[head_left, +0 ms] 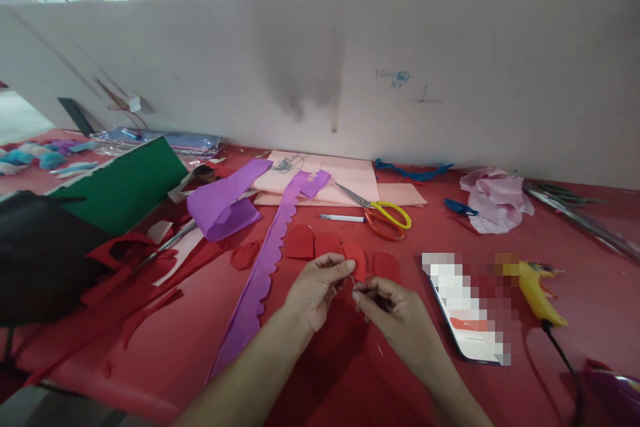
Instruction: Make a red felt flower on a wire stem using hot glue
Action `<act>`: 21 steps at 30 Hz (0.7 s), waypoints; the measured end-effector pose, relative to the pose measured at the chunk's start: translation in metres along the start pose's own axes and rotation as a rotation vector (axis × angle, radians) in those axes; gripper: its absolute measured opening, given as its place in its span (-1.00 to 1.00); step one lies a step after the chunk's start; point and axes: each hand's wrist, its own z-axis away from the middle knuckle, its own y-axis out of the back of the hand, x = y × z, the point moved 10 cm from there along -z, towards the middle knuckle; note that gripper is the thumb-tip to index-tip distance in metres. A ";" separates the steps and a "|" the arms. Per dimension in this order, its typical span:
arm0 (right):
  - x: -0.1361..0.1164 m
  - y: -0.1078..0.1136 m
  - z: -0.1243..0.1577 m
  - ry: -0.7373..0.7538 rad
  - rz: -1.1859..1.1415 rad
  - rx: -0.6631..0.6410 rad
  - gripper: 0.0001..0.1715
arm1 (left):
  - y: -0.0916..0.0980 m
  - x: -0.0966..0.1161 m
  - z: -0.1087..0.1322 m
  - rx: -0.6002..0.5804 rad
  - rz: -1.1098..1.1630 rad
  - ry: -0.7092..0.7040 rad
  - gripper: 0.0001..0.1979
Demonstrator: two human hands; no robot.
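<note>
Pinching the near edge of the red petal (356, 257), the left hand (317, 288) had its grip closed, the petal's long axis pointing far; the right hand (397, 320) (fingers closed on something too thin to tell) sat just right, low over the bench (175, 320).

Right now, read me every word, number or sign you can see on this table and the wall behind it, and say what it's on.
Blue handwriting on the white partition wall: lower line possibly "167", upper line too blurred to read.
Phone screen: blurred out, unreadable.
Nothing else readable.
</note>
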 end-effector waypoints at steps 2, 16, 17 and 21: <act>-0.001 0.002 0.000 -0.007 0.021 0.007 -0.84 | -0.001 0.001 0.000 -0.013 -0.013 -0.003 -0.72; 0.004 -0.002 -0.002 -0.067 -0.078 -0.061 -0.81 | -0.003 0.008 0.001 -0.046 -0.084 0.015 -0.72; 0.004 -0.002 -0.002 -0.067 -0.075 -0.064 -0.81 | -0.003 0.008 0.001 -0.045 -0.078 0.010 -0.72; 0.000 -0.004 -0.002 -0.042 -0.057 -0.087 -0.81 | -0.004 0.008 0.002 -0.038 -0.066 0.013 -0.70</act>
